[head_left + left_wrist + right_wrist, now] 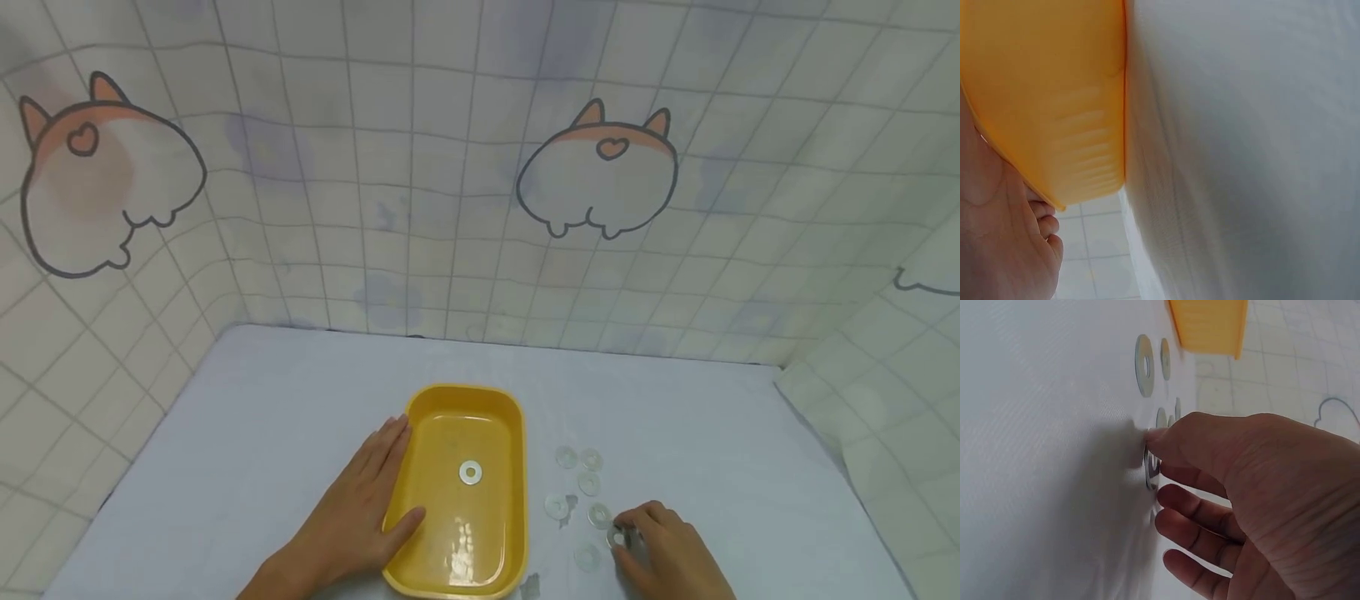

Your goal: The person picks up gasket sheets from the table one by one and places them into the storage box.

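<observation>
Head view: left hand [360, 508] rests flat, fingers straight, against the yellow tray [517, 467], which holds one washer [470, 472]. Right of the tray, loose washers [589, 483] lie scattered. Right wrist view: right hand [1254, 506] pinches a metal washer [1150, 467] off the white cloth [1041, 456].

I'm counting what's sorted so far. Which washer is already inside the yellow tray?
Only the washer lying flat in the middle of the yellow tray. All the other washers lie on the white table to the tray's right.
</observation>
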The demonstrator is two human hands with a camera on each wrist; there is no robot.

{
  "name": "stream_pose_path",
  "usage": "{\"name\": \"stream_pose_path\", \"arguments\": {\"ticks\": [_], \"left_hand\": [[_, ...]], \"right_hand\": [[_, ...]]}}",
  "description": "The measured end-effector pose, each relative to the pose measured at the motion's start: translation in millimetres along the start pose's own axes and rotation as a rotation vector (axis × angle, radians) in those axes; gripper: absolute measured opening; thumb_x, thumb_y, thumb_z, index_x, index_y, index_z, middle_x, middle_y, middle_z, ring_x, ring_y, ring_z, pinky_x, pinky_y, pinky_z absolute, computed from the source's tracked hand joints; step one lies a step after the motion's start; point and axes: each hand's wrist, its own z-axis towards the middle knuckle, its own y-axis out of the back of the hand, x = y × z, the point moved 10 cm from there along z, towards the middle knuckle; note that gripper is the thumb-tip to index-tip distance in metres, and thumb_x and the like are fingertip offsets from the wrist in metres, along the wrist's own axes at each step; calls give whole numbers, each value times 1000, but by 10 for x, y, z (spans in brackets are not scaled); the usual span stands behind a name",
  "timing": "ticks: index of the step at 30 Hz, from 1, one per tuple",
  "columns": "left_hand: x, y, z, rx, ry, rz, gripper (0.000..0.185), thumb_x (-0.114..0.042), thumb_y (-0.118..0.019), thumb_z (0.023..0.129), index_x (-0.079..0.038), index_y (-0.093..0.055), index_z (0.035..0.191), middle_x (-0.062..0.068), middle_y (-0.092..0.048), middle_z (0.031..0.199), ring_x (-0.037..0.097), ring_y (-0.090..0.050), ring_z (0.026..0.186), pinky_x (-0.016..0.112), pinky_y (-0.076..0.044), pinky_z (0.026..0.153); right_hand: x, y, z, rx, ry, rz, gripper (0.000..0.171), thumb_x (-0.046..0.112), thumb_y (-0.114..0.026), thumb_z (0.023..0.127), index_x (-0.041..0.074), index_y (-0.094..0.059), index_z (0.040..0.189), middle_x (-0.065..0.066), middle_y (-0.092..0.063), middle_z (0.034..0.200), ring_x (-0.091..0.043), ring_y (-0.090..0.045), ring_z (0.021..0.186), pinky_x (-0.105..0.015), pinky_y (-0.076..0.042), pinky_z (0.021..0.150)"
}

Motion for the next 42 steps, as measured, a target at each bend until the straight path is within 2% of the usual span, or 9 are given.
{"name": "stream_pose_path", "arguments": {"ticks": [6, 11, 18, 25, 31, 38, 42], "left_hand": [[-44, -23, -3, -8, -21, 0, 95, -47, -68, 96, 6, -27, 164, 20, -30, 173, 36, -32, 161, 18, 11, 134], [-14, -12, -3, -14, -5, 4, 94, -47, -69, 96, 5, -29, 163, 18, -30, 173, 35, -32, 161, 17, 11, 134], [-24, -23, 33, -2, -23, -11, 95, -48, -67, 97, 6, -27, 164, 20, -29, 174, 35, -29, 162, 20, 10, 135], [31, -43, 1, 29, 20, -17, 95, -49, -67, 97, 3, -25, 166, 16, -25, 176, 33, -26, 164, 19, 12, 134], [15, -14, -9, 14, 14, -24, 94, -49, -67, 97, 3, -27, 165, 18, -27, 175, 34, -29, 162, 19, 11, 134], [14, 14, 6, 2, 13, -24, 94, -48, -67, 97, 5, -27, 164, 19, -28, 174, 36, -30, 162, 18, 12, 134], [-3, 4, -8, 7, 8, -30, 93, -47, -67, 98, 5, -27, 164, 20, -29, 174, 36, -31, 161, 17, 12, 133]], "right_hand": [[-55, -11, -40, 1, 16, -8, 28, 26, -91, 80, 21, -77, 103, 6, -70, 100, -13, -68, 90, -38, -62, 81], [-15, 10, -22, -11, 35, -11, 25, 25, -90, 81, 22, -76, 101, 11, -70, 97, -11, -69, 90, -38, -62, 83], [-16, 61, -33, 1, -3, -18, 22, 24, -89, 82, 19, -77, 99, 7, -73, 97, -13, -72, 91, -42, -63, 85], [29, 67, -23, -11, 2, 2, 20, 23, -88, 84, 18, -76, 99, 7, -73, 95, -11, -71, 89, -39, -63, 85], [10, 49, -1, 10, -51, -16, 22, 26, -89, 84, 16, -75, 98, 5, -73, 94, -10, -69, 87, -40, -63, 85], [77, 96, 4, -20, -20, -88, 23, 29, -88, 84, 14, -74, 96, 4, -73, 93, -12, -68, 86, -40, -59, 80], [69, 75, -9, 5, -44, -82, 22, 28, -88, 84, 14, -75, 93, 4, -74, 91, -14, -69, 84, -41, -60, 78]]}}
